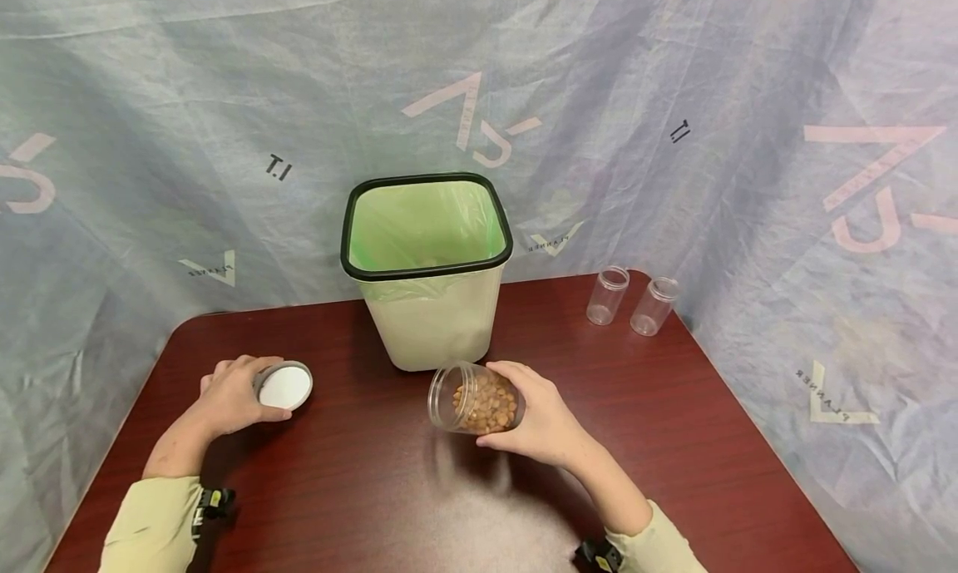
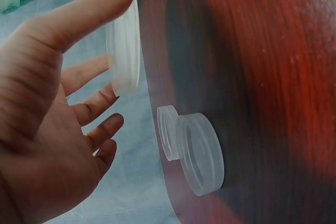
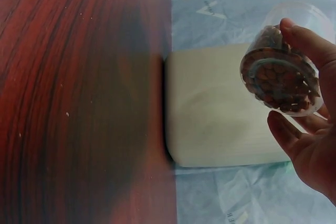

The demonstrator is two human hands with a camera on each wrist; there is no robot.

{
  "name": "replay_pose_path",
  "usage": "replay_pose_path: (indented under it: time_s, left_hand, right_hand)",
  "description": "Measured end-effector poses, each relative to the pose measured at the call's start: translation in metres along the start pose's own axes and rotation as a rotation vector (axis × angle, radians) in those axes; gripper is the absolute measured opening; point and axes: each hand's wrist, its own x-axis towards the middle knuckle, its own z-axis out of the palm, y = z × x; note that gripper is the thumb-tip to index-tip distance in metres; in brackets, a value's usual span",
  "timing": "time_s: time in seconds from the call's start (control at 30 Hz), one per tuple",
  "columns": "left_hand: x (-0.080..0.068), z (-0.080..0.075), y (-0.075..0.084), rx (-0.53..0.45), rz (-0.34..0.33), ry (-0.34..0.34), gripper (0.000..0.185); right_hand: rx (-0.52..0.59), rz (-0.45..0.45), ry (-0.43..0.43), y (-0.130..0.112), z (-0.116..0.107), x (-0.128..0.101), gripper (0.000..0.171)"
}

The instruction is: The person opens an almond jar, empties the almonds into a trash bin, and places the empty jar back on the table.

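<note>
My left hand [image 1: 234, 394] pinches a round screw lid [image 1: 287, 387] between thumb and fingers, its white inner face turned up and toward the right. In the left wrist view that lid [image 2: 125, 45] stands on edge in the picture, above the wood. My right hand [image 1: 552, 419] grips a clear plastic jar [image 1: 445, 398] from its base end. The jar is tilted, its uncovered mouth pointing left, and brown pellets [image 1: 488, 402] lie inside toward the base. In the right wrist view, the pellets [image 3: 278, 80] show through the jar's bottom.
A cream bin [image 1: 434, 328] with a black rim and green liner [image 1: 419, 224] stands at the table's back, just beyond the jar. Two clear jars [image 1: 607, 297] [image 1: 654, 308] stand at the back right. Two translucent lids [image 2: 202, 153] [image 2: 168, 132] lie on the table near my left hand.
</note>
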Motion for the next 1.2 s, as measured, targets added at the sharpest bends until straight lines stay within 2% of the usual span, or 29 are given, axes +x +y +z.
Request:
replay_pose_path:
  time_s: [0.33, 1.2]
  left_hand:
    - [0.001, 0.001, -0.002, -0.009, -0.004, -0.042, 0.093]
    - [0.002, 0.01, -0.011, -0.012, 0.033, -0.036, 0.09]
  right_hand:
    - [0.005, 0.0, 0.001, 0.001, 0.0, -0.002, 0.092]
    - [0.005, -0.016, -0.004, 0.004, 0.001, -0.001, 0.091]
